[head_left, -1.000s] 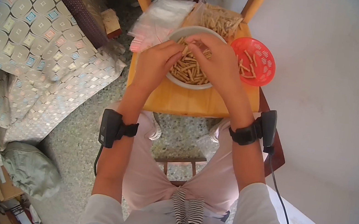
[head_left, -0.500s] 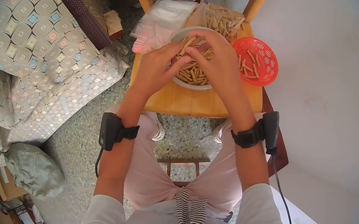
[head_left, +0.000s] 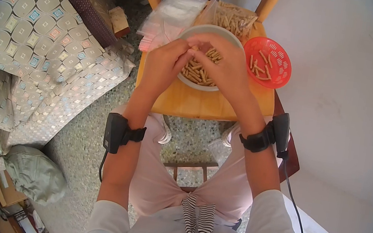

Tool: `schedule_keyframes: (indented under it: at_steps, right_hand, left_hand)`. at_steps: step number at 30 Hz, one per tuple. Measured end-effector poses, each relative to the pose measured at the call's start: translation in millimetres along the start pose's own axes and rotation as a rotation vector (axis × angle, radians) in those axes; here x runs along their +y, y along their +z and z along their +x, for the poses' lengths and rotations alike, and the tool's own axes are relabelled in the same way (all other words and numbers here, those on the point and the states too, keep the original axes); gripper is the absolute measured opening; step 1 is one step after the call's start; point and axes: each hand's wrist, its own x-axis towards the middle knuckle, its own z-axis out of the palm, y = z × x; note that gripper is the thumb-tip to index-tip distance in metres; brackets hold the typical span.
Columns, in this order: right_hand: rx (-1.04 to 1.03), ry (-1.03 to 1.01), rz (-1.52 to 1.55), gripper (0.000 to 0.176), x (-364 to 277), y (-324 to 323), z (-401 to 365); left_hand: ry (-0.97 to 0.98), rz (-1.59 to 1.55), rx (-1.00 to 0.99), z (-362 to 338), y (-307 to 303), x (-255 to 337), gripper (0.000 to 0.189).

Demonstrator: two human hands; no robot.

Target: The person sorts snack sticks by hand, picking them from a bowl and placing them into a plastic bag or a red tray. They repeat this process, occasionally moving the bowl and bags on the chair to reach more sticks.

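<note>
Over the white bowl, my left hand and my right hand meet at the fingertips, both closed in a pinch. Between them a small part of a short tan stick shows; the fingers hide most of it. Many similar tan sticks lie in the bowl beneath. To the right of my right hand stands a red plastic basket with several sticks in it. Beyond my left hand lies a stack of clear plastic bags.
A wooden chair carries the bowl, basket and bags. At its back lies a clear bag filled with tan sticks. A white wall stands to the right. A patterned cloth cover is on the left, near a grey-green bag.
My fingertips have drawn closer together, and the stick that showed between them is now mostly covered. The basket and bags keep their places on the chair.
</note>
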Motion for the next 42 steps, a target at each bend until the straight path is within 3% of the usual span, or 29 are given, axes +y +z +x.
schedule_keyframes:
  at_steps: [5,6,8,10,13,23,28,32,34,36,42]
  right_hand:
    - [0.057,-0.051,-0.093,0.023,11.6,-7.9,2.1]
    - [0.034,0.015,-0.092,0.023,7.9,-9.1,2.0]
    - [0.012,0.082,-0.092,0.022,7.3,-8.9,1.9]
    - [0.021,-0.095,-0.221,0.02,12.5,-4.9,1.2]
    - [-0.094,-0.124,-0.275,0.018,19.5,-4.8,0.1]
    - [-0.078,-0.039,-0.244,0.018,16.4,-2.1,-3.0]
    - [-0.018,0.037,-0.231,0.016,2.1,-5.2,-1.2]
    - [0.07,-0.038,-0.237,0.013,1.6,-4.2,1.6]
    - [0.025,-0.078,-0.242,0.018,5.9,-7.5,0.7]
    - [-0.01,-0.042,-0.236,0.022,9.9,-4.1,-1.7]
    - [-0.136,0.095,-0.187,0.031,24.6,25.0,-10.5]
  left_hand:
    - [-0.051,-0.138,0.12,4.2,-5.1,7.6,0.02]
    - [-0.052,-0.149,0.17,4.8,-6.3,9.2,0.019]
    - [-0.024,-0.139,0.159,3.7,-7.2,7.9,0.019]
    - [0.001,-0.129,0.148,2.4,-6.3,7.1,0.019]
    - [0.01,-0.234,0.107,2.0,-3.5,6.0,0.019]
    - [-0.047,-0.277,0.122,2.2,-7.2,13.3,0.015]
    - [-0.124,-0.262,0.179,2.6,-8.4,11.4,0.015]
    - [-0.21,-0.374,0.318,5.9,-13.8,-7.7,0.014]
    - [-0.216,-0.411,0.388,8.3,-21.4,-19.0,0.014]
    - [-0.261,-0.215,0.487,9.8,-33.8,-28.7,0.012]
    - [-0.227,-0.145,0.382,6.2,-27.2,-27.6,0.013]
